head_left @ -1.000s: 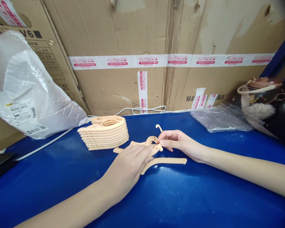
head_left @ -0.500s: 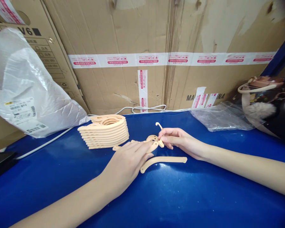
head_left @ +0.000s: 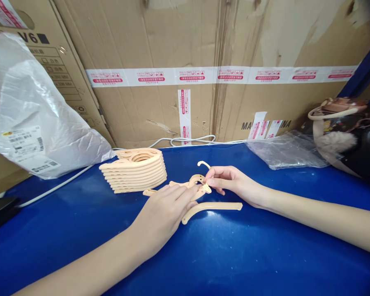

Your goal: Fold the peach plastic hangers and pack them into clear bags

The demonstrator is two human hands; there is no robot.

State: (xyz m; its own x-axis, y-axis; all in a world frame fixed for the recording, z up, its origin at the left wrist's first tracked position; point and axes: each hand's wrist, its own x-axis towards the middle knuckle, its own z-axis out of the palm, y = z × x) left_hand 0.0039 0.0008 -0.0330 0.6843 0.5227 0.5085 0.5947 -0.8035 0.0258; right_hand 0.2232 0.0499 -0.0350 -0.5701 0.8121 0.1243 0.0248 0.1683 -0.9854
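Note:
My left hand (head_left: 165, 209) lies over a beige plastic hanger body (head_left: 198, 179), its fingers closed on the part and covering much of it. Between thumb and fingers, my right hand (head_left: 226, 179) pinches a beige hanger hook (head_left: 203, 163). The hook's curved tip points up and left, and its wide base (head_left: 206, 188) is right at the end of the hanger body. Whether the two parts are joined I cannot tell. A loose curved hanger arm (head_left: 214, 206) lies on the blue table just in front of the fingers.
A neat stack of beige folding hangers (head_left: 135, 170) stands behind my left hand. Farther left leans a white plastic parcel (head_left: 46, 119). Large cardboard boxes (head_left: 154, 111) form the back wall, with a white cable (head_left: 191, 139) along their foot. A clear plastic bag (head_left: 283, 152) and a dark bag (head_left: 366, 144) are at right.
The hook in my right hand has tilted left, its tip and base shifting slightly. My left hand keeps its hold on the hanger body. The view has moved a little.

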